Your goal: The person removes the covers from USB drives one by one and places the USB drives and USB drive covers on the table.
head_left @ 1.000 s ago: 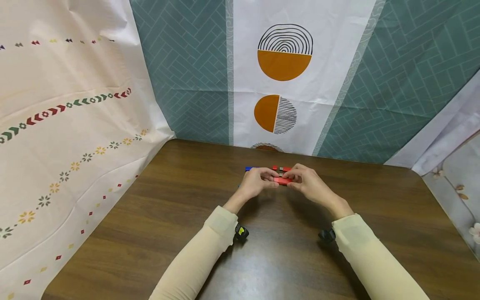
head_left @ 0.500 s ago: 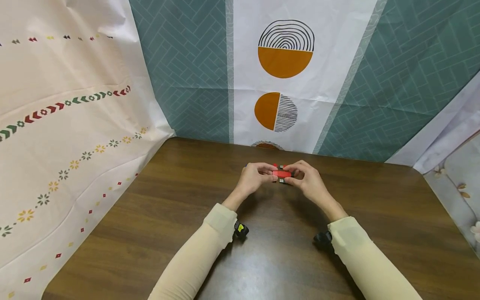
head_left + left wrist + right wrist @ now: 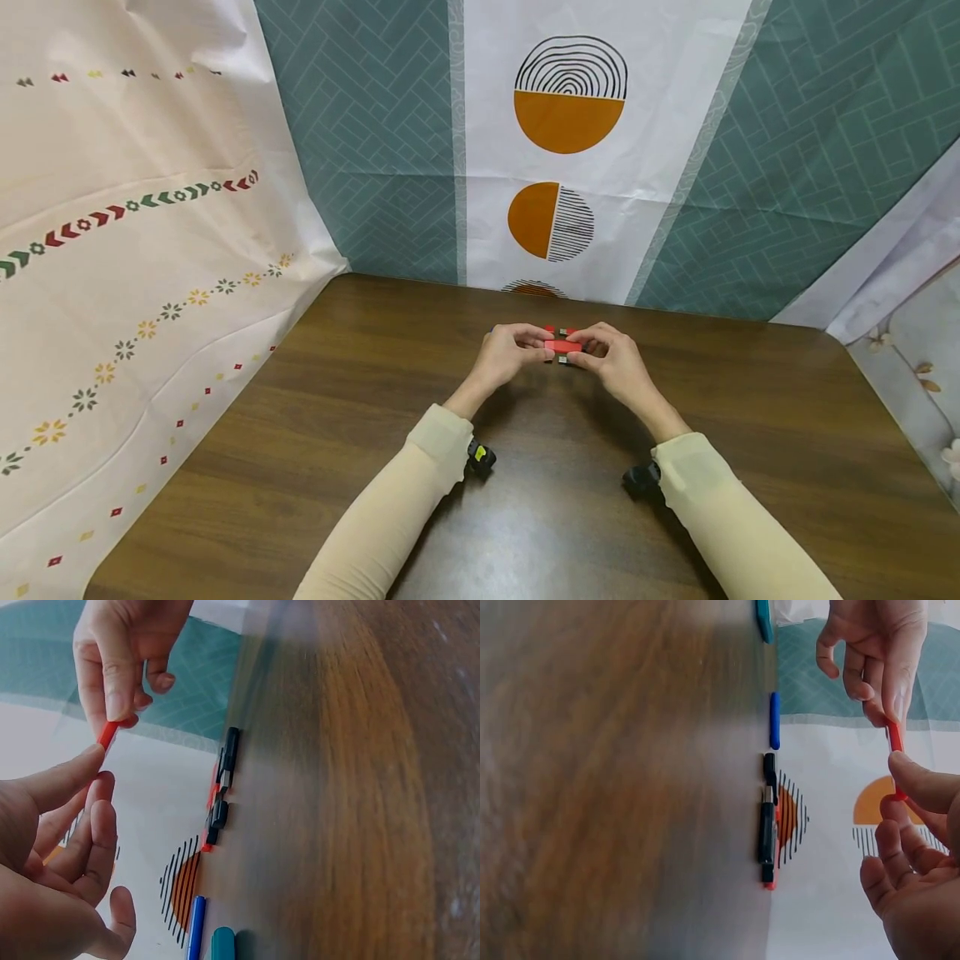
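A small flat red piece (image 3: 562,346) is held just above the brown table (image 3: 525,517), pinched at one end by my left hand (image 3: 542,347) and at the other by my right hand (image 3: 583,352). In the left wrist view the red piece (image 3: 107,735) sits between my left thumb and the fingertips of the right hand (image 3: 120,712). The right wrist view shows the red piece (image 3: 895,746) standing on edge between both hands. Under and behind it, black and red pieces (image 3: 223,780) lie in a row on the table.
A blue stick (image 3: 775,720) and a teal piece (image 3: 763,619) lie on the table left of the black pieces (image 3: 767,817). Patterned cloth (image 3: 562,167) hangs behind the table and a floral cloth (image 3: 150,292) drapes over its left side.
Both hands have lifted the red piece slightly and drawn closer together around it. The blue stick seen beside the left hand a second ago is now hidden behind that hand.
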Action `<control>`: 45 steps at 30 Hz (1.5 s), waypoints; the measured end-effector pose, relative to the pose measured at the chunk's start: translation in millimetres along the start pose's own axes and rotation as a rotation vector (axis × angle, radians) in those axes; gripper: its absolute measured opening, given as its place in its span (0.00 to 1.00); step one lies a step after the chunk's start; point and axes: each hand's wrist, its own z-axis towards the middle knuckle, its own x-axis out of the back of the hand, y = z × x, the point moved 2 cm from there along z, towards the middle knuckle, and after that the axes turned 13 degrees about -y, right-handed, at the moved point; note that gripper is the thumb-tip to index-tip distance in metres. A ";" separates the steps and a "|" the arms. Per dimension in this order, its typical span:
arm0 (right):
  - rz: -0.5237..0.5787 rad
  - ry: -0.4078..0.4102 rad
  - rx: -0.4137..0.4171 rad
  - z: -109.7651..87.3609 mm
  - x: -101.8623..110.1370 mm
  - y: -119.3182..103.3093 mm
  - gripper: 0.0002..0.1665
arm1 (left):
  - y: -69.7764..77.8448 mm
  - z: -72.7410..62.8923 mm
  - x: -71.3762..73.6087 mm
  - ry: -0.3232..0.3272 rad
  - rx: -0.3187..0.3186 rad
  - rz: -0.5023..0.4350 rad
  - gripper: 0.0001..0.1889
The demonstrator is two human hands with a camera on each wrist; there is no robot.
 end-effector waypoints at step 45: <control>-0.013 0.025 -0.052 -10.6 34.0 16.4 0.15 | 2.9 13.8 -7.7 0.068 -0.014 -0.032 0.12</control>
